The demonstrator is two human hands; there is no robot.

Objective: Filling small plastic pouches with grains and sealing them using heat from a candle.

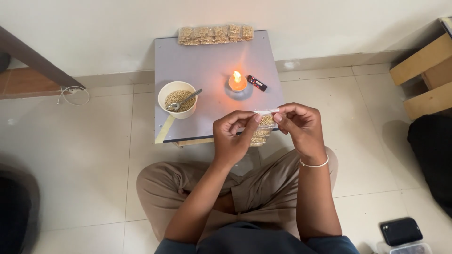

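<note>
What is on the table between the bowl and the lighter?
A lit candle stands between the bowl and the lighter, much nearer the lighter, in the head view.

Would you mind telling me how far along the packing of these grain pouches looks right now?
Done: a row of filled pouches lies along the far edge of the small table. In hand: the left hand and right hand pinch the top of a clear strip of filled pouches, near the lit candle. Left: the bowl holds more grain, spoon resting inside.

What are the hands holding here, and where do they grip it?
Left hand and right hand pinch a small clear grain-filled pouch by its top edge.
</note>
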